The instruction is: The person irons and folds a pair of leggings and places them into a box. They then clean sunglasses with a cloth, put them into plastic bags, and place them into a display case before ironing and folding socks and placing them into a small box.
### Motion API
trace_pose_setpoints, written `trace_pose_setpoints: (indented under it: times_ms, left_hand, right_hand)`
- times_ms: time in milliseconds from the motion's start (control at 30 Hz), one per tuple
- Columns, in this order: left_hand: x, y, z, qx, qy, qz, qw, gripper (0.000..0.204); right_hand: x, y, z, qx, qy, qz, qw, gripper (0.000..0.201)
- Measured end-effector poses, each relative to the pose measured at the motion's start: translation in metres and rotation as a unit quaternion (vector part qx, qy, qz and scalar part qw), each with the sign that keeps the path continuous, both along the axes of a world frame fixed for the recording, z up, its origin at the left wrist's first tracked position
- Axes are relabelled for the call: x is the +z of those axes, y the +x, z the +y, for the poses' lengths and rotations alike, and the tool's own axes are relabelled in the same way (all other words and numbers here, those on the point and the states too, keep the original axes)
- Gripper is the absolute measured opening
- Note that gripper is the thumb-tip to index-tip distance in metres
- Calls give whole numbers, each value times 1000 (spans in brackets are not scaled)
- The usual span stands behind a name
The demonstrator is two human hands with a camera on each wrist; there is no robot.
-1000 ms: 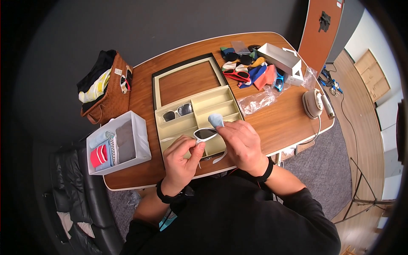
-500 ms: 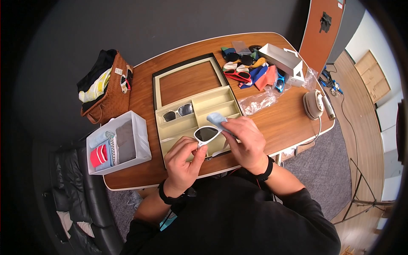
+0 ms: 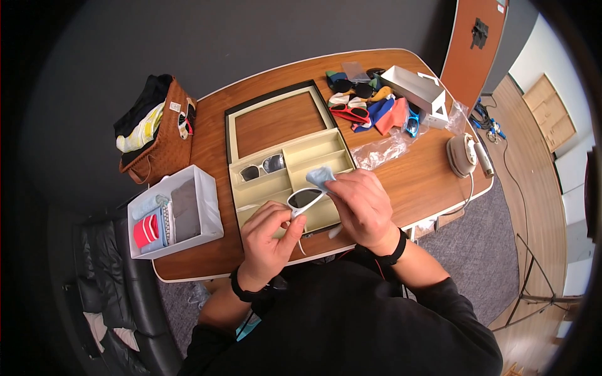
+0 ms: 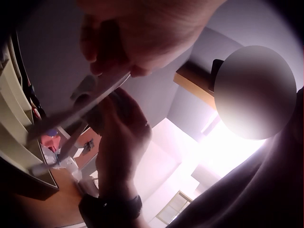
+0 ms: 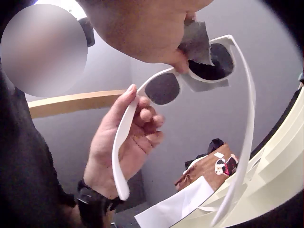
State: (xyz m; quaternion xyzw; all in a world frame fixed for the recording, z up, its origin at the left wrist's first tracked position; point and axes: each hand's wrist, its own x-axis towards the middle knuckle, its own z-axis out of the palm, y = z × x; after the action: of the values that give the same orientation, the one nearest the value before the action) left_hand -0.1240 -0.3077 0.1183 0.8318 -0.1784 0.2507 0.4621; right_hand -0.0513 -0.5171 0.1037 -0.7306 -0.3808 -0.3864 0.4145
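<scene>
White-framed sunglasses (image 3: pixel 305 198) with dark lenses are held up over the near side of a cream compartment case (image 3: pixel 318 135). My left hand (image 3: pixel 271 237) pinches them at one end of the frame, near the hinge. At the other lens, my right hand (image 3: pixel 362 207) holds a light blue cloth (image 3: pixel 320 177) between thumb and fingers. In the right wrist view the cloth (image 5: pixel 198 45) lies over both sides of that lens, and the white temples hang unfolded. Another pair of white-framed sunglasses (image 3: pixel 251 171) lies in a left compartment of the case.
Several sunglasses, colourful cloths (image 3: pixel 392 113) and a white box (image 3: pixel 415 86) lie at the back right, with clear plastic wrap (image 3: pixel 380 150) nearer. A handheld steamer (image 3: pixel 462 155) stands at the right edge. On the left are a white bin (image 3: pixel 210 210) of folded clothes and a brown basket (image 3: pixel 179 141).
The sunglasses have tilted between my hands, their temples shifting below. My right hand has moved slightly right, and the cloth has changed shape at the lens. My left hand keeps its pinch.
</scene>
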Motion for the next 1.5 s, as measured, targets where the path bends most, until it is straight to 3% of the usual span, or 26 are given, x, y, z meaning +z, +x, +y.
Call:
trace_pose_setpoints:
  times_ms: [167,200,233,267,367,467,667,733,833,867,900,1000,1067,1167,1267,1333,1400,1467,1500]
  left_hand:
    - [11,6,22,13,72,-16,997,15]
    - [16,6,25,33,105,-45,993,17]
    - [20,8,31,-5,167,-70,984,32]
    - [23,10,34,-6,167,-69,984,32]
    - [29,13,38,-163,292,-58,941,44]
    - [33,7,33,-210,317,-12,925,36]
    - [23,8,33,-278,296,31,913,23]
    - [21,11,36,-290,201,93,931,21]
    - [17,18,46,-268,134,112,947,19]
    - [15,17,50,-267,133,114,948,19]
    - [13,17,53,-236,94,136,958,19]
    - [6,19,65,-192,45,166,966,20]
    - [1,19,68,-175,-21,184,967,20]
    - [-4,21,67,-148,-43,184,971,18]
    - [-2,24,60,-132,-28,169,976,17]
    - [0,25,55,-131,-12,168,977,17]
    - [2,25,48,-133,6,165,977,18]
    - [4,24,40,-133,3,156,979,18]
    - [6,24,36,-134,2,155,979,18]
  right_hand:
    - [-6,0,-4,12,-36,133,990,29]
    - [-6,-1,-7,24,-63,219,973,29]
    - [-6,-3,-9,36,-90,303,948,29]
    - [-6,-3,-10,36,-90,303,948,29]
    - [-6,0,-11,114,-99,383,911,28]
    - [-10,4,-13,156,-163,394,891,29]
    - [-8,6,-11,169,-229,380,880,28]
    - [-2,10,-11,177,-256,400,862,28]
    - [12,32,-24,128,-144,435,879,26]
    - [22,46,-35,93,-123,397,905,23]
    - [17,58,-46,98,-7,468,878,25]
    - [-2,80,-77,37,215,400,890,27]
    - [-13,68,-81,-6,282,368,886,28]
    - [-36,30,-73,-54,279,355,891,29]
    - [-41,-18,-56,-101,193,371,903,27]
    - [-40,-30,-41,-88,116,251,957,27]
    - [-25,-36,-27,-45,42,181,982,35]
    - [-21,-34,-16,-10,-59,145,988,42]
    - [-22,-32,-12,-11,-59,145,988,42]
